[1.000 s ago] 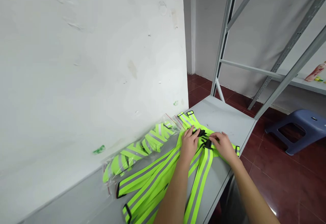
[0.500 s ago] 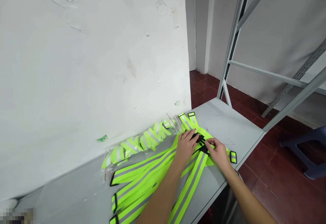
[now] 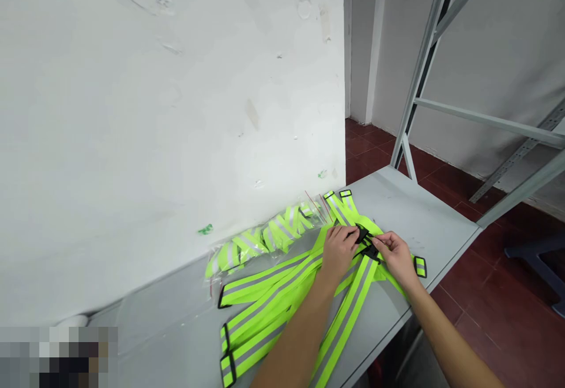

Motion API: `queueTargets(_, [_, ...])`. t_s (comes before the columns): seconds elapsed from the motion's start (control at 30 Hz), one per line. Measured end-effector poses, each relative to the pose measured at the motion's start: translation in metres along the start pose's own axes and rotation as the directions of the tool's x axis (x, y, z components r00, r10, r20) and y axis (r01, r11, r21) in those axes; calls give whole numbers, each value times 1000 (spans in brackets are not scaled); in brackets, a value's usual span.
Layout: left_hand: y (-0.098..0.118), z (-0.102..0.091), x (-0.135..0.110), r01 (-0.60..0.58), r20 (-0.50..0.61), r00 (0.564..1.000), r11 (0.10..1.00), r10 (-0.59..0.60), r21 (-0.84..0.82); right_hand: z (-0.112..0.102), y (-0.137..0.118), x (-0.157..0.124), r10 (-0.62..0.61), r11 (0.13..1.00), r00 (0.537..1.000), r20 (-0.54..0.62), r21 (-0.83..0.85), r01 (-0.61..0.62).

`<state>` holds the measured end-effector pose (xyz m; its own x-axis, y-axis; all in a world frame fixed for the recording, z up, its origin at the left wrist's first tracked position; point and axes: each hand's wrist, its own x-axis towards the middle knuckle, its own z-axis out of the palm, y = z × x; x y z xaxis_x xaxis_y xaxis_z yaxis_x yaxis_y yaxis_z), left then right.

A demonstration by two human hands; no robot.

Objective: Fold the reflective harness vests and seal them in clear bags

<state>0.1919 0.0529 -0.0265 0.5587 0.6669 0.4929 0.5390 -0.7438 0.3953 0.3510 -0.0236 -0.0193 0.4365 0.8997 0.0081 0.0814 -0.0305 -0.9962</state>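
Neon yellow-green reflective straps [image 3: 273, 285] with grey stripes lie spread in a pile on the grey table. Near the pile's right end, my left hand [image 3: 339, 252] has its fingers closed on a black plastic buckle part [image 3: 362, 234]. Beside it, my right hand [image 3: 396, 256] pinches at a second black buckle part [image 3: 371, 251], from which a striped strap runs toward me. The two parts lie close together; whether they are joined I cannot make out. Black sliders, such as the one at the right [image 3: 421, 267], sit on the strap ends.
Clear plastic bags with folded yellow-green straps [image 3: 265, 236] lie along the white wall [image 3: 176, 111]. The grey table [image 3: 410, 205] meets a metal shelf frame [image 3: 424, 64] on the right. A dark blue stool [image 3: 536, 258] stands on the red tiled floor.
The view has swung left, so everything sits further right in the picture. Both hands stay at the black buckle parts, with only slight finger movement.
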Motion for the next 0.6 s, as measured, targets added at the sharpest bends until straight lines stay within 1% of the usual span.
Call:
queueTargets(0.13, [1, 2, -1, 2, -21, 1000, 1000, -2, -6, -2, -6, -3, 15, 999, 1000, 3, 43, -15])
queueTargets(0.27, [3, 2, -1, -6, -16, 1000, 1000, 6, -11, -3, -9, -4, 27, 997, 1000, 2, 68, -28])
queueTargets(0.4, [7, 1, -1, -33, -12, 999, 999, 33, -11, -1, -8, -5, 34, 997, 999, -32, 76, -32])
queueTargets(0.53, [11, -2, -1, -97, -1, 995, 995, 97, -18, 3, -10, -7, 41, 996, 996, -85, 80, -34])
queueTargets(0.6, [13, -4, -1, -110, -3, 994, 994, 110, -16, 5, -12, -8, 44, 996, 994, -96, 83, -36])
